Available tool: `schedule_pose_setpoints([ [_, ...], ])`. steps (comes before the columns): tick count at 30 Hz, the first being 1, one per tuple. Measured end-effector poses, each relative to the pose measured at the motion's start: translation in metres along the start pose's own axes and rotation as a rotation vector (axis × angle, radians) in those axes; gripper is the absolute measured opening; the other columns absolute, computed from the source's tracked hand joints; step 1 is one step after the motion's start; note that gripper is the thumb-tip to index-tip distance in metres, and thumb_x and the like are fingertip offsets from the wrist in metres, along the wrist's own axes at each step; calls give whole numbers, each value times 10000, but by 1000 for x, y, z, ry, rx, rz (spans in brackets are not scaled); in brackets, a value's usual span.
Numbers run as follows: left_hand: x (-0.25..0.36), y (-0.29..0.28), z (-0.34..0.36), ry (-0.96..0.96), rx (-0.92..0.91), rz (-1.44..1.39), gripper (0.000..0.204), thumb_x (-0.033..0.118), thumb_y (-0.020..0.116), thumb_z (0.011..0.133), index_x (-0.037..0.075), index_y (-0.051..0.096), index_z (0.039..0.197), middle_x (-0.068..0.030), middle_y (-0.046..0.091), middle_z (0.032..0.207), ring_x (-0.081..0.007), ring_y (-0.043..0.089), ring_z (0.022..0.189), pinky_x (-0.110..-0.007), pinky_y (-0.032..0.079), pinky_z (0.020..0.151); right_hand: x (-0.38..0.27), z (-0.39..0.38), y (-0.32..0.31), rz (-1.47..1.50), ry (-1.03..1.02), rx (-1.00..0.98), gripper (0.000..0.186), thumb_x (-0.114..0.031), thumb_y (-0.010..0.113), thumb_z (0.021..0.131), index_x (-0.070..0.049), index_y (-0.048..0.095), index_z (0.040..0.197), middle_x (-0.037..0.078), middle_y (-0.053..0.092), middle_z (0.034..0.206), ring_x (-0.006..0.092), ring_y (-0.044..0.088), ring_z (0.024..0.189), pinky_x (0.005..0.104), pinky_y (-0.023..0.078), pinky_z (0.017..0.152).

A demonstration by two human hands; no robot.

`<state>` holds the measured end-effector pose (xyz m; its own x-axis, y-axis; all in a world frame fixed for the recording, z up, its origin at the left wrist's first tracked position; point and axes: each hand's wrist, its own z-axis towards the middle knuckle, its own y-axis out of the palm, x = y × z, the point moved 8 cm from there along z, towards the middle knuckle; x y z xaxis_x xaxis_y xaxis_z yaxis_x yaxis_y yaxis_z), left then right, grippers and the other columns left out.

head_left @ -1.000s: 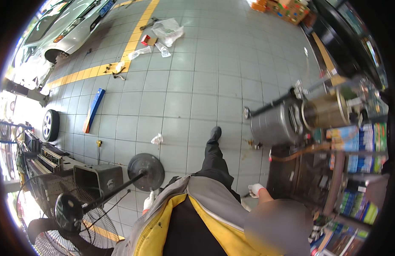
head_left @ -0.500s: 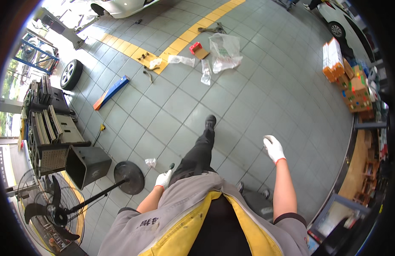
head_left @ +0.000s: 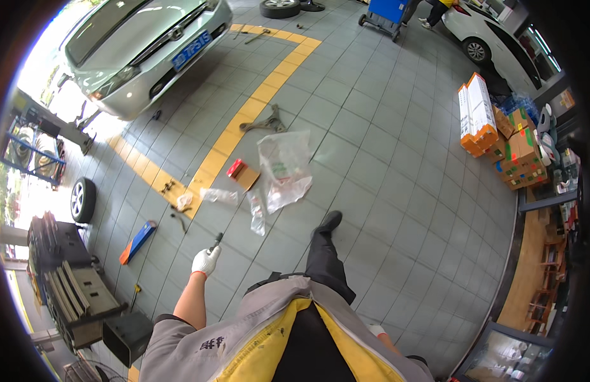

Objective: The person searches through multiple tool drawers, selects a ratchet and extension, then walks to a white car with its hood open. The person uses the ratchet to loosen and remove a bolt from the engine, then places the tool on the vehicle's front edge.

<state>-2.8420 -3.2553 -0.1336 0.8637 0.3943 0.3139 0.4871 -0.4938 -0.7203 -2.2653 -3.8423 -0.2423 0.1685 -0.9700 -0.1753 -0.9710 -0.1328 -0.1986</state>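
My left hand (head_left: pixel 206 260) wears a white glove and is closed round a small dark tool (head_left: pixel 217 240), held out above the tiled floor. My right hand (head_left: pixel 376 330), also gloved, shows only partly beside my jacket at the bottom; its fingers are hidden. Beyond my left hand lie clear plastic wrappers (head_left: pixel 257 216), a red and brown open box (head_left: pixel 242 173), a large plastic bag (head_left: pixel 285 165) and a metal arm-shaped part (head_left: pixel 269 122), near a yellow floor line (head_left: pixel 256 100). A blue and orange long box (head_left: pixel 139 240) lies to the left.
A raised silver car (head_left: pixel 142 51) is at upper left, a loose wheel (head_left: pixel 83 198) and dark carts (head_left: pixel 75 290) at left. A person (head_left: pixel 432 16), a blue trolley (head_left: pixel 381 14) and a white car (head_left: pixel 498 44) are at top right, stacked cartons (head_left: pixel 511 149) below them.
I have stepped forward, so the floor items and cars show lower in view. My left hand has risen with the tool; my right hand has dropped back mostly behind my body.
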Motion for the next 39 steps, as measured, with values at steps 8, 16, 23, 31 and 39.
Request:
schedule_pose_setpoints([
  [8, 338, 65, 86, 17, -232, -64, 705, 671, 521, 974, 18, 762, 860, -206, 742, 836, -356, 709, 839, -456, 525, 811, -383, 122, -416, 81, -281, 327, 336, -359, 628, 1006, -37, 702, 1068, 86, 669, 760, 233, 604, 631, 424, 495, 605],
  [16, 561, 134, 261, -98, -364, 86, 725, 685, 330, 1029, 136, 755, 1239, -164, 769, 1094, -349, 711, 1021, -442, 515, 956, -842, 111, -789, 307, -758, 496, 283, -198, 603, 1063, -26, 664, 1281, 36, 710, 1069, 98, 634, 835, 267, 521, 723],
  [23, 855, 33, 463, -3, -310, 165, 845, 750, 402, 985, 42, 687, 1349, -261, 658, 1364, -414, 589, 1333, -459, 448, 1115, -872, 275, -879, 132, -329, 328, 225, -267, 650, 985, -65, 664, 1084, 54, 661, 799, 171, 622, 662, 343, 512, 590],
  [31, 1265, -85, 664, 149, -115, -58, 705, 648, 463, 1010, -5, 726, 964, -233, 734, 944, -393, 698, 982, -451, 511, 895, -911, 416, -997, -561, -296, -119, 374, -355, 615, 981, -25, 696, 1137, 193, 755, 1022, 345, 711, 914, 443, 565, 825],
  [39, 1462, -32, 810, 2, -100, -129, 699, 570, 451, 993, -70, 730, 1010, -288, 720, 905, -424, 704, 930, -480, 527, 892, -1312, 503, -1456, 89, -315, 538, 274, -308, 574, 1034, -82, 708, 957, 54, 633, 720, 190, 600, 640, 402, 486, 581],
])
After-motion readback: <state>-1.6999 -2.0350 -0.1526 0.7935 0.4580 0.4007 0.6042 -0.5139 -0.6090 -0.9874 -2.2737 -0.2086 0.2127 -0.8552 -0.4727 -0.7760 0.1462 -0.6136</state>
